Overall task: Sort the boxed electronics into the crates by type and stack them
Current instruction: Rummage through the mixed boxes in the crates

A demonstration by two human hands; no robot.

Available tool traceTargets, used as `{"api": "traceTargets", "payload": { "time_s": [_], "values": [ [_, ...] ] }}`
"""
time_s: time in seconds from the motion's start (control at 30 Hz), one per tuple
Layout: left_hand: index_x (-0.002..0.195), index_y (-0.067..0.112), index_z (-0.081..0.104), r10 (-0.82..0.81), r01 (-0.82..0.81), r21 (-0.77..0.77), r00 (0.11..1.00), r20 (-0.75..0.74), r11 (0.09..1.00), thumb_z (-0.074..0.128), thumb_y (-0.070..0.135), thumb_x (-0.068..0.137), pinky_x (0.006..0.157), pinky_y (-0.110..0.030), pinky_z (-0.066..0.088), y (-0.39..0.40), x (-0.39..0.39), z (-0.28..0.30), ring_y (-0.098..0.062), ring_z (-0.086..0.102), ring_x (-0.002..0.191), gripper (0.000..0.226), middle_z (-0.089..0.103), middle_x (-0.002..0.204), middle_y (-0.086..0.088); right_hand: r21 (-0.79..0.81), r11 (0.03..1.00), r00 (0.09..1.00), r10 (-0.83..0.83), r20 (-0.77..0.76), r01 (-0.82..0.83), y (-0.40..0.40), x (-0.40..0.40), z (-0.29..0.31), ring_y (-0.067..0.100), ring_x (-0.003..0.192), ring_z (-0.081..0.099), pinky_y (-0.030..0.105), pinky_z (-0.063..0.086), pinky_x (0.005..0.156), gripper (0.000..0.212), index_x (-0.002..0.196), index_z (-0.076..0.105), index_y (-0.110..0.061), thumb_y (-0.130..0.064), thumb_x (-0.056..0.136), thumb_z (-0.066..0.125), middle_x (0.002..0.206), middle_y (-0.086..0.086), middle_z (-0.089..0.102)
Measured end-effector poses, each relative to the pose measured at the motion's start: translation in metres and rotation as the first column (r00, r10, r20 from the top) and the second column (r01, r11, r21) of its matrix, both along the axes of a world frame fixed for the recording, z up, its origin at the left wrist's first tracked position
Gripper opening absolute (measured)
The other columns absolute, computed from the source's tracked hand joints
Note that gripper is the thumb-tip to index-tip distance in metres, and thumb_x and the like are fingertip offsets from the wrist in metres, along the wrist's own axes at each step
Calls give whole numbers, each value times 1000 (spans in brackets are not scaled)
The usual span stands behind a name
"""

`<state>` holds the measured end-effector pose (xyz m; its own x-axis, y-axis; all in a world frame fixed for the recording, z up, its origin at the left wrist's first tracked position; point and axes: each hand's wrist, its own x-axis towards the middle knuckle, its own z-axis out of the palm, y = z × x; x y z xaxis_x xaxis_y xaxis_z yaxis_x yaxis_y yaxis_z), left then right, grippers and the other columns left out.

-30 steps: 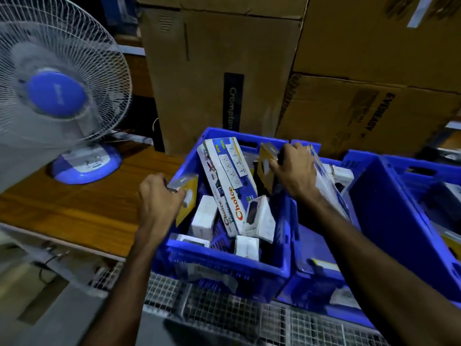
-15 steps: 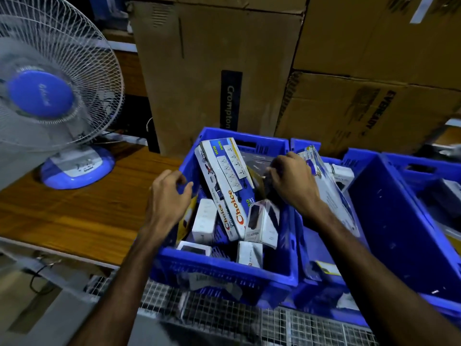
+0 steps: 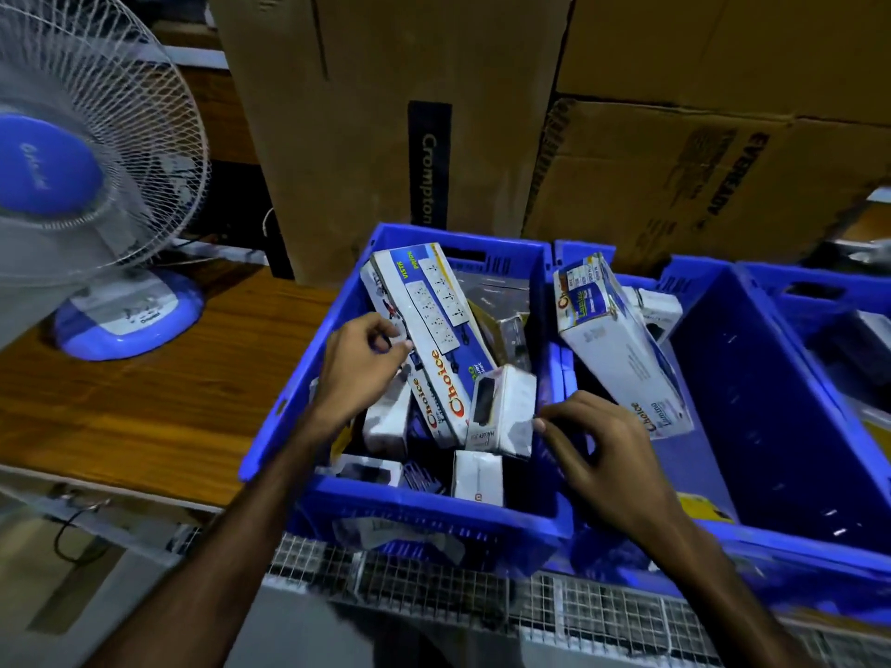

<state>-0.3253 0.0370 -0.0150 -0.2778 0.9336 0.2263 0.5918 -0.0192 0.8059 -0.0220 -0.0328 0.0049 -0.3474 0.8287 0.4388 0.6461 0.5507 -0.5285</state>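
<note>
Head view: the near blue crate [image 3: 385, 515] serves as landmark. Inside it, 2 long Choice boxes [image 3: 434, 339] lean against its far wall, with several small white boxes [image 3: 501, 407] jumbled below them. The left hand [image 3: 359, 366] reaches in from the crate's left side; its curled fingers touch the edge of the long boxes, though whether it truly grasps them I cannot tell. The right hand [image 3: 598, 455], over the crate's right wall, pinches the corner of the small white box. Right of the landmark, a second crate [image 3: 723, 301] holds another long box [image 3: 622, 349] leaning alone. Judging by this, sorting is partial: the near crate remains mixed, and no stacking shows yet.
</note>
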Motion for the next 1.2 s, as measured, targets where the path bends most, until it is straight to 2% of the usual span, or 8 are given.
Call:
{"api": "traceTargets", "payload": {
  "time_s": [0.17, 0.33, 0.47, 0.7, 0.8, 0.97, 1.07, 1.2],
  "values": [
    [104, 28, 68, -216, 211, -102, 975, -45, 972, 90, 34, 76, 71, -30, 52, -2, 29, 0, -10, 62, 77, 36, 66, 89, 5, 9, 999, 995, -44, -85, 45, -15, 5, -7, 6, 77, 62, 31, 50, 69, 10, 91, 74, -16, -21, 98, 69, 84, -9, 65],
    [146, 40, 38, -647, 563, -319, 668, -367, 762, 85, 65, 65, 103, -42, 49, -15, 80, 1, -21, 50, 122, 97, 46, 137, 0, 9, 994, 979, -106, -174, 109, -26, -1, -11, 10, 76, 64, 33, 51, 70, 8, 89, 74, -13, -15, 97, 71, 80, -6, 66],
    [157, 32, 16, -581, 496, -371, 380, -720, 785, 84, 64, 66, 112, -52, 40, -17, 113, -9, -32, 30, 144, 118, 24, 161, -8, 15, 989, 971, -139, -195, 145, -30, -1, -13, 10, 76, 65, 35, 51, 69, 9, 88, 73, -12, -14, 96, 71, 79, -5, 67],
    [145, 28, 32, -498, 464, -312, 359, -789, 829, 84, 64, 59, 96, -51, 47, -9, 125, -11, -35, 38, 129, 107, 37, 144, -12, -10, 979, 946, -200, -257, 204, -29, -2, -15, 8, 81, 69, 35, 55, 73, 10, 87, 75, -12, -14, 97, 70, 83, -5, 72],
    [131, 34, 41, -552, 504, -278, 553, -624, 818, 84, 62, 55, 89, -43, 50, -11, 112, 3, -28, 40, 121, 92, 38, 133, -6, -49, 973, 919, -229, -320, 225, -27, -1, -16, 9, 76, 71, 38, 56, 70, 10, 87, 75, -14, -14, 96, 71, 82, -7, 73],
    [116, 31, 56, -434, 453, -97, 886, 166, 886, 96, 39, 64, 73, -26, 50, -24, 79, 26, -17, 58, 100, 67, 50, 121, 0, -168, 959, 842, -282, -460, 229, -23, 3, -15, 17, 81, 74, 49, 60, 72, 13, 102, 74, -18, -27, 94, 69, 86, -3, 75],
    [113, 23, 60, -285, 417, -31, 673, 682, 908, 91, 32, 70, 63, -32, 56, -40, 76, 37, -22, 70, 90, 54, 69, 113, -7, -138, 973, 880, -227, -416, 185, -25, 2, -10, 11, 102, 70, 44, 60, 87, 38, 128, 66, -22, -29, 91, 72, 111, -2, 69],
    [114, 20, 57, -161, 443, -31, 388, 908, 896, 86, 37, 66, 77, -39, 54, -58, 83, 42, -25, 68, 96, 58, 74, 108, -8, -124, 990, 943, -106, -315, 69, -26, 3, 0, 8, 125, 57, 31, 53, 100, 75, 152, 41, -33, -31, 88, 81, 135, -3, 47]
  ]
}}
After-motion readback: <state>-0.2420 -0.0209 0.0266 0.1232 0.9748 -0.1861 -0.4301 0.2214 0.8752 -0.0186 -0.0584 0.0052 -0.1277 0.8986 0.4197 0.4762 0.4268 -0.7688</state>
